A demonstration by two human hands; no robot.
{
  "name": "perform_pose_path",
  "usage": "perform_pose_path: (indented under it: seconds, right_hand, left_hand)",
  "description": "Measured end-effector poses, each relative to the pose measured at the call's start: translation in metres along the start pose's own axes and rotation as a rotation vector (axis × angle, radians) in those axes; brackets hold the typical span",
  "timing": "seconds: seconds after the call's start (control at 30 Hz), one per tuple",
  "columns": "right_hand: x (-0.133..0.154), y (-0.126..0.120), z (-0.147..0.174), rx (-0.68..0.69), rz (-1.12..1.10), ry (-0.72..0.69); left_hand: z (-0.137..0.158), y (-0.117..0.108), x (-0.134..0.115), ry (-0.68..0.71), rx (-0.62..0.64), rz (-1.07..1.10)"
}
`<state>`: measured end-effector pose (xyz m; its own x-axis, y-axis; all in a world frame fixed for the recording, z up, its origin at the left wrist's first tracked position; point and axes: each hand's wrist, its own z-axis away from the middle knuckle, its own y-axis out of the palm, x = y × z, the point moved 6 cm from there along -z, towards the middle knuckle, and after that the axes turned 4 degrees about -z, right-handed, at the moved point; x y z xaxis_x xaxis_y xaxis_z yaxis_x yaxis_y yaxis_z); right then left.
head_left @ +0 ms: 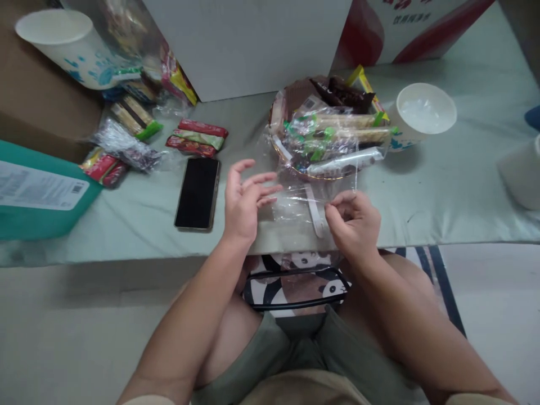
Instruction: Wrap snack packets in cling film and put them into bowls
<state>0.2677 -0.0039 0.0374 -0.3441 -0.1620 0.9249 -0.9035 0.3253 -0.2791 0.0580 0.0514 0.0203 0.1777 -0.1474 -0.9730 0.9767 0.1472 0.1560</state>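
Observation:
My right hand (356,222) pinches the edge of a clear plastic bag (291,205) near the front of the table. On the bag's other side is my left hand (242,208), its fingers spread and their tips at the film, with no grip on it visible. A flat white strip (313,211) shows through or beneath the bag; which one I cannot tell. Just behind both hands stands a round basket (295,93) heaped with wrapped snacks (350,134). Part of the clear film overlaps its front rim.
A black phone (197,193) lies left of my left hand, with red snack packets (197,138) behind it. Paper cups stand at right (426,109) and back left (59,48). A teal package (37,219) is at far left. A large white box (253,45) blocks the back.

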Motion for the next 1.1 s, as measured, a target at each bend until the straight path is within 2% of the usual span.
perform_pose_path:
  seconds: [0.1,0.13,0.17,0.2,0.23,0.33,0.4,0.5,0.67,0.73,0.83,0.93,1.1]
  right_hand:
    - [0.003,0.002,0.003,0.045,0.054,-0.053]
    - [0.004,0.003,0.003,0.056,0.073,-0.078]
    - [0.005,0.004,0.004,0.066,0.089,-0.108]
    - [0.007,0.005,0.004,0.075,0.100,-0.140]
    - [0.009,0.006,0.005,0.084,0.110,-0.171]
    - [0.011,0.008,0.006,0.103,0.132,-0.235]
    - [0.011,0.010,0.007,0.117,0.144,-0.244]
    - [0.011,0.013,0.008,0.133,0.165,-0.248]
    - [0.009,0.016,0.009,0.145,0.178,-0.254]
    - [0.010,0.017,0.010,0.153,0.187,-0.269]
    - [0.011,0.016,0.011,0.152,0.192,-0.291]
    - [0.011,0.016,0.011,0.149,0.194,-0.296]
    - [0.012,0.018,0.010,0.149,0.165,-0.267]
  left_hand:
    - [-0.002,-0.016,-0.024,0.442,-0.188,-0.079]
    - [0.000,-0.018,-0.030,0.536,-0.229,-0.150]
    - [0.001,-0.017,-0.031,0.563,-0.244,-0.218]
    - [-0.001,-0.016,-0.030,0.516,-0.224,-0.268]
    - [-0.003,-0.012,-0.024,0.408,-0.166,-0.292]
    - [-0.005,0.001,-0.003,0.053,0.091,-0.257]
    - [-0.002,0.008,0.002,-0.027,0.211,-0.257]
    - [-0.002,0.006,0.000,-0.038,0.228,-0.216]
    - [-0.003,0.002,0.002,-0.358,0.323,0.147]
    - [-0.002,0.000,-0.002,-0.433,0.339,0.274]
    - [-0.004,-0.003,-0.008,-0.463,0.292,0.420]
    - [-0.009,-0.008,-0.010,-0.411,0.189,0.452]
    - [-0.023,-0.028,-0.004,-0.149,-0.106,0.291]
